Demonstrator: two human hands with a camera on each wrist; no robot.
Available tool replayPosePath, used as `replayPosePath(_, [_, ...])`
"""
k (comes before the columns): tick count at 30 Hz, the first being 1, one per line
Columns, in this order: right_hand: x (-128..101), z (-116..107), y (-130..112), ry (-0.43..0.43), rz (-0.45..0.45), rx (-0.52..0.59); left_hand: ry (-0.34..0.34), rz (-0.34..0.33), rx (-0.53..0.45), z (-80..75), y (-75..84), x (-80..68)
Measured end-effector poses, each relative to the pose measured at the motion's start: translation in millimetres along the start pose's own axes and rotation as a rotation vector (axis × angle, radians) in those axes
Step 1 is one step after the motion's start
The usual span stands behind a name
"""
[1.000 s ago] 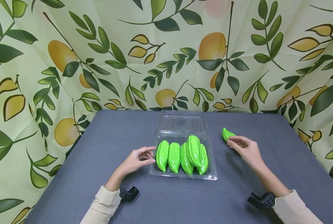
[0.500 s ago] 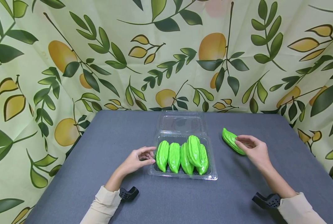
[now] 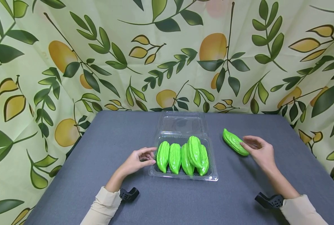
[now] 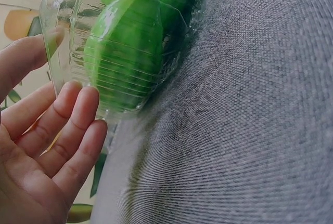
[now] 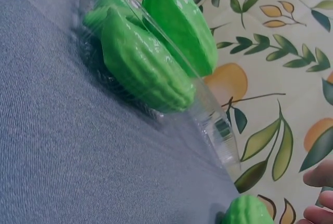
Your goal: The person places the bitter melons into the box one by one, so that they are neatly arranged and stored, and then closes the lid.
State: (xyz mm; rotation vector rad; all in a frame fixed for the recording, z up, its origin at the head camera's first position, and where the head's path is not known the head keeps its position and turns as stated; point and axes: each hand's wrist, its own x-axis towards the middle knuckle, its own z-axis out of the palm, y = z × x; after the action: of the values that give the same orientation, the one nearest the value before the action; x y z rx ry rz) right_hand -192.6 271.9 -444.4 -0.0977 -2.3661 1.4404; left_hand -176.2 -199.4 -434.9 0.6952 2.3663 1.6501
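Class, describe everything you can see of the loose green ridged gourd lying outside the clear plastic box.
The loose green ridged gourd is bright, glossy and plastic-looking, with lengthwise bumpy ridges and tapered ends. It lies flat on the grey cloth-covered table, angled with one tip toward the far edge, to the right of the clear plastic box and apart from it. The right hand has its fingertips at the gourd's nearer end; whether they actually touch it is unclear.
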Motion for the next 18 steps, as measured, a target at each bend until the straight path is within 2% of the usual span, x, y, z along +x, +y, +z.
replayPosePath(3, [-7,-4,-21,-0.023,0.027,0.016,0.0,0.002,0.0,-0.1,0.2,-0.1])
replayPosePath(6, [-10,-6,-29,-0.037,0.041,0.018,0.0,0.002,0.001,-0.2,0.5,-0.3])
replayPosePath(12, [-7,-7,-23,-0.056,0.065,0.015,-0.001,-0.001,0.001,-0.3,0.5,-0.3])
replayPosePath(18, [-5,-7,-17,-0.092,0.113,-0.04,-0.002,-0.006,0.009,-0.3,0.7,-0.4])
